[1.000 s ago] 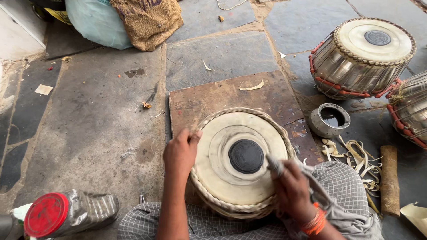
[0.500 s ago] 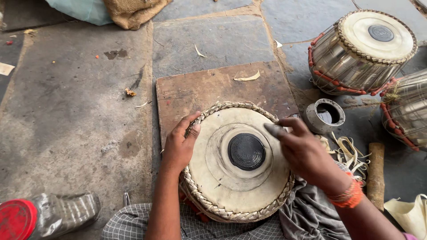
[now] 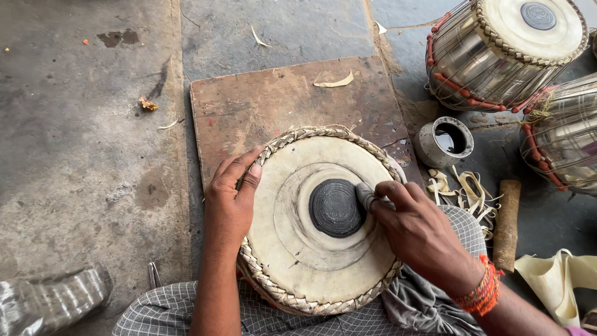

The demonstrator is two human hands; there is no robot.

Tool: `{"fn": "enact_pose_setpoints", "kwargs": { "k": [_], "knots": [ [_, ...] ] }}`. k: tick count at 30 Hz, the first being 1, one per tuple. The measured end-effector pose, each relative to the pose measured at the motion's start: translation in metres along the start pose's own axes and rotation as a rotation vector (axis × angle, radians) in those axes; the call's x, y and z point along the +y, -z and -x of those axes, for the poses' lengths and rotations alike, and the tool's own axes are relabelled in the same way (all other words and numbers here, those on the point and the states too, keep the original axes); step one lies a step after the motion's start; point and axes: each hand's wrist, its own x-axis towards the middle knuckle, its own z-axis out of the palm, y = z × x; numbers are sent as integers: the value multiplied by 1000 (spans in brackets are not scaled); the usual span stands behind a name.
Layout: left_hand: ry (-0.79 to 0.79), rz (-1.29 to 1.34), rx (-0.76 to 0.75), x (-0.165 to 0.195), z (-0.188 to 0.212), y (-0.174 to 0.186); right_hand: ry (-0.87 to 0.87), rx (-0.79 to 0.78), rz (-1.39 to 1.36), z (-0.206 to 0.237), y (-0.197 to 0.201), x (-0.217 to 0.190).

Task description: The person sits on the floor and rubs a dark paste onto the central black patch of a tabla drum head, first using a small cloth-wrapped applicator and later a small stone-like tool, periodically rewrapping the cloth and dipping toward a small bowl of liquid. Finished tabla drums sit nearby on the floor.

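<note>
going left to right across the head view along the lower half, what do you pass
crumpled plastic bottle → left hand → black spot on the drum head → right hand → wooden stick → pale leather strap

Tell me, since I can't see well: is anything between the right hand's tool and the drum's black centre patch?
Nothing visible: the right hand presses its small tool against the black patch's edge.

Left hand (image 3: 229, 202) flat, palm down, fingers extended forward and together, thumb tucked alongside, forearm running straight back. Right hand (image 3: 418, 233) curled in a loose fist, fingertips (image 3: 368, 198) pinched, wrist angled inward, banded with orange thread.
</note>
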Motion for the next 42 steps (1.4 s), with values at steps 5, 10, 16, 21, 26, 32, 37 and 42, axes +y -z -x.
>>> {"fn": "enact_pose_setpoints", "kwargs": {
  "k": [5,10,16,21,26,32,37,42],
  "knots": [
    [-78,-38,17,-3,1,-1,-130,-30,16,17,-7,-14],
    [-121,-58,37,-7,2,-2,-191,22,-33,31,-14,-32],
    [-100,-153,80,-13,6,-1,-139,-95,-378,52,-10,-23],
    [-263,-532,271,23,25,7,-439,20,-1391,82,36,0],
    [-441,292,-290,108,96,-34,-88,26,-1183,119,83,-5],
    [-176,838,-733,137,138,-46,-306,39,-1122,125,85,2],
    [-9,966,-675,126,137,-43,-517,130,-1321,122,54,5],
    [43,1059,-448,109,129,-47,-60,-62,-721,134,53,-3]
  ]
}}
